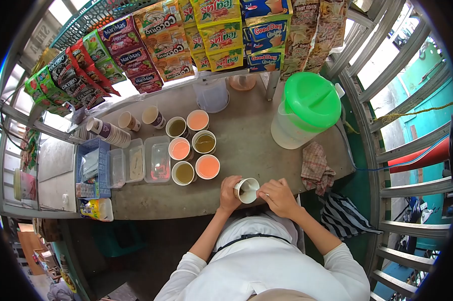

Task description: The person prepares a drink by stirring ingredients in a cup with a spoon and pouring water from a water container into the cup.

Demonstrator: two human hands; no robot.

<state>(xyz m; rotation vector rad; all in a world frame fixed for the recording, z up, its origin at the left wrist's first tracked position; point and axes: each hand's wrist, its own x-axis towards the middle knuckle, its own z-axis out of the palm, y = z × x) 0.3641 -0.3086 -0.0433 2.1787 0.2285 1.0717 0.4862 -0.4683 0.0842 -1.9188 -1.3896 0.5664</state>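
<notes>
Seven filled cups (192, 144) cluster at the frame's centre on the counter (246, 145), some orange, some green. A green-lidded jug (304, 109) stands upper right, a checked cloth (316, 168) below it. Sachet strips (186, 35) hang along the top. Clear tubs (136, 163) sit centre left.

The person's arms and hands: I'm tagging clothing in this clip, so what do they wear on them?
Both arms wear long white sleeves, pushed up so the forearms are bare. The left hand and right hand are bare, with no gloves; rings or a watch are not discernible at this size. The sleeves look plain.
</notes>
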